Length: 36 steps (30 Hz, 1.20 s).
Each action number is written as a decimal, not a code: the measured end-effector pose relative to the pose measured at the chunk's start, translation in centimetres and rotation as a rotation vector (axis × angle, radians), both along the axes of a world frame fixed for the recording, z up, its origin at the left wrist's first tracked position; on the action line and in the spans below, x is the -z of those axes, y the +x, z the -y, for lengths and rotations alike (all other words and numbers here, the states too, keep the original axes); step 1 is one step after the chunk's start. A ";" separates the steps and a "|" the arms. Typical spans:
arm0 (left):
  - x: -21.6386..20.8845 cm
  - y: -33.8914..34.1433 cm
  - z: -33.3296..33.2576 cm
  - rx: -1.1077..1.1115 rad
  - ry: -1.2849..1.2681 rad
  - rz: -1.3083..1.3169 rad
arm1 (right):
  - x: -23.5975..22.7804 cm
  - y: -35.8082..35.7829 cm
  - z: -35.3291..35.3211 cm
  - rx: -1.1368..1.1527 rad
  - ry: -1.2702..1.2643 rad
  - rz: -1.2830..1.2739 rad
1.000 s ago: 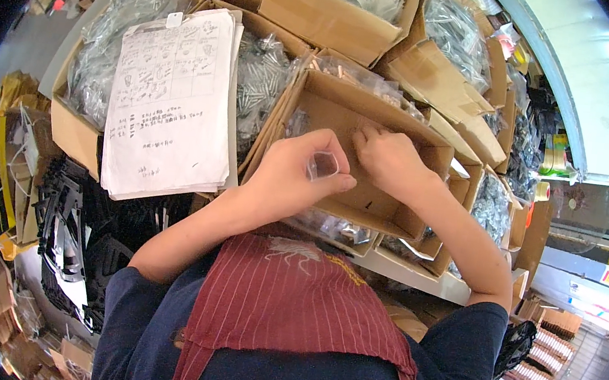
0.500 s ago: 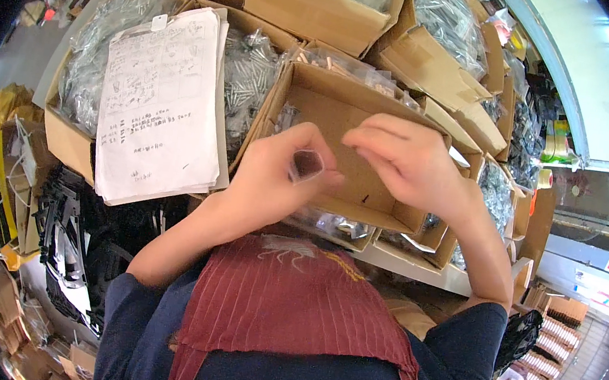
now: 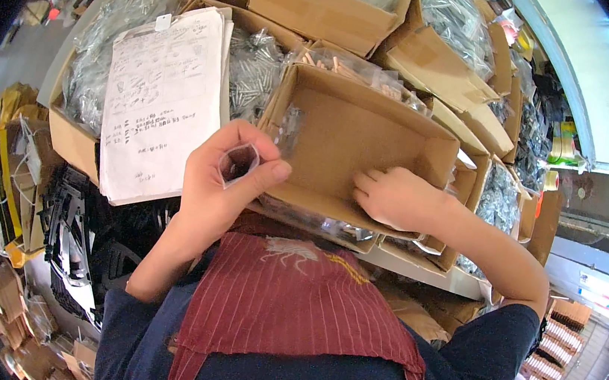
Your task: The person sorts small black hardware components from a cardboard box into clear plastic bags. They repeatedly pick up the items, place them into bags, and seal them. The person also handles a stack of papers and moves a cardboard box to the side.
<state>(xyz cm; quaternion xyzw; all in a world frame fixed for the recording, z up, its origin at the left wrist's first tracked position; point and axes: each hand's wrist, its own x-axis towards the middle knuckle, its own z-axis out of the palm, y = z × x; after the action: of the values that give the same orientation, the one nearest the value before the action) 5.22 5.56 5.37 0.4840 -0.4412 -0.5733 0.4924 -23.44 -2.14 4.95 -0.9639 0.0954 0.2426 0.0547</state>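
My left hand is curled round a small clear plastic bag, whose mouth gapes upward between thumb and fingers. It is just left of an open, shallow cardboard box. Down inside that box, near its front right corner, my right hand has its fingers bent and drawn together against the bottom. Whatever lies under those fingertips is hidden. Along the box's left inner wall rest some small clear plastic bags.
Left of the box, a stack of handwritten paper sheets leans over cartons. Bagged metal screws fill a carton behind it. Bags of copper-coloured pins lie beyond the box. More cartons of bagged hardware crowd the back and right.
My right hand has gone down into the box, covering the spot where a small dark piece lay. My left hand has moved left and nearer with the bag.
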 end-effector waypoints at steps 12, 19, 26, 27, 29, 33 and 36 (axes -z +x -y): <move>1.3 0.9 -0.6 -0.042 0.065 -0.089 | 0.2 2.4 2.0 0.167 0.217 0.172; 1.9 0.2 -0.1 -0.075 0.054 -0.109 | 3.2 8.7 2.2 0.118 0.452 0.472; 3.0 0.2 -0.4 -0.102 0.037 -0.191 | 4.9 8.7 2.6 0.061 0.365 0.351; 3.0 0.2 -0.3 -0.103 0.043 -0.190 | 4.7 8.6 2.6 0.029 0.355 0.351; 2.9 0.2 -0.1 -0.092 0.051 -0.185 | 4.6 8.3 2.6 -0.024 0.327 0.357; 3.4 0.1 -0.1 -0.092 0.038 -0.188 | 5.5 8.5 2.2 -0.008 0.367 0.413; 3.6 0.1 0.2 -0.094 0.033 -0.182 | 6.3 9.3 2.4 0.032 0.386 0.401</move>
<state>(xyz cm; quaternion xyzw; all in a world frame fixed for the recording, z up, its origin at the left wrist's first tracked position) 5.30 5.40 1.80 0.4582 -0.3618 -0.5984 0.5487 -14.19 -4.51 -1.39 -0.9627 0.0499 0.0598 0.2590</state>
